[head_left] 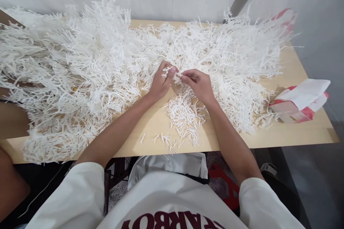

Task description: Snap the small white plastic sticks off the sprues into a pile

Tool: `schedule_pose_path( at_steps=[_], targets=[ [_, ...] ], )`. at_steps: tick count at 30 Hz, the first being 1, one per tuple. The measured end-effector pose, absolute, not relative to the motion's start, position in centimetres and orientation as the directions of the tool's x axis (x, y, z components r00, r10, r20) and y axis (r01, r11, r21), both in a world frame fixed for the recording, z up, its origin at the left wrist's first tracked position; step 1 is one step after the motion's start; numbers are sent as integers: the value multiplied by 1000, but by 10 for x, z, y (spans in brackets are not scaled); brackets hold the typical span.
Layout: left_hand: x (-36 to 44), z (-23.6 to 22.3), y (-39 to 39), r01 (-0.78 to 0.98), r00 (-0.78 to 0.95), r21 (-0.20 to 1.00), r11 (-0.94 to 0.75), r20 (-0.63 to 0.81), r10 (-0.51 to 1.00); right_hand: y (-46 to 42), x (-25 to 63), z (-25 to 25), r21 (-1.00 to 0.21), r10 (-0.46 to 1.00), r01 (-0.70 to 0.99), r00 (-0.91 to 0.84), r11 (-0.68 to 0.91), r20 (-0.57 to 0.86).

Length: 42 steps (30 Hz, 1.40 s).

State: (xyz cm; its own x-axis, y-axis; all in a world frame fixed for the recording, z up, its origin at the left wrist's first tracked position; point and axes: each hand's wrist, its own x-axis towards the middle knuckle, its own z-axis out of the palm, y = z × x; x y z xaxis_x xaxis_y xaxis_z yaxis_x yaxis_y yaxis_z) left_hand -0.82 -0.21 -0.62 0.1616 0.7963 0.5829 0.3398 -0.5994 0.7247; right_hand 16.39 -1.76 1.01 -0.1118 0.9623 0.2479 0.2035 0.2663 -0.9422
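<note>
White branched piece (167,72) pinched between both hands (179,81) — pale table (153,118), bare front edge

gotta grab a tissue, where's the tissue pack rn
In the head view, the tissue pack sits at the right end of the table, just right of the big pile of white plastic pieces.

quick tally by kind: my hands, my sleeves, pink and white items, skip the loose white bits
Hands: 2 (left hand, right hand)
Sleeves: 2 (left sleeve, right sleeve)
Pink-and-white items: 2 (front packet, partly hidden item behind)
Total: 6
</note>
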Motion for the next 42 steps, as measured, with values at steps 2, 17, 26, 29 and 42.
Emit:
schedule_pose_path(
  at_steps=[2, 17, 26, 29, 42],
  targets=[
    [-9, -7, -2, 325, 162, 715, -619, 603, 781, -17, 164, 10, -940, 960, 197, -69, 278, 270],
    [-9, -2, -4, 258, 225, 606, -753, 720, 657, -24, 161, 10, -788, 852, 412, 52, 457, 521],
    [-12, -2, -8, 267, 261, 662, -700, 649, 714, -26, 162, 6, -516, 730, 603, -170, 609, 662],
    [-11, -6, -5, 337, 285, 624, -705, 646, 708, -26, 163, 2, -497, 729, 615, -194, 611, 656],
    [-8, -19, -8, 591, 318, 440, -676, 643, 697, -30, 152, 1, -463, 756, 669, -236, 582, 610]
  ],
)
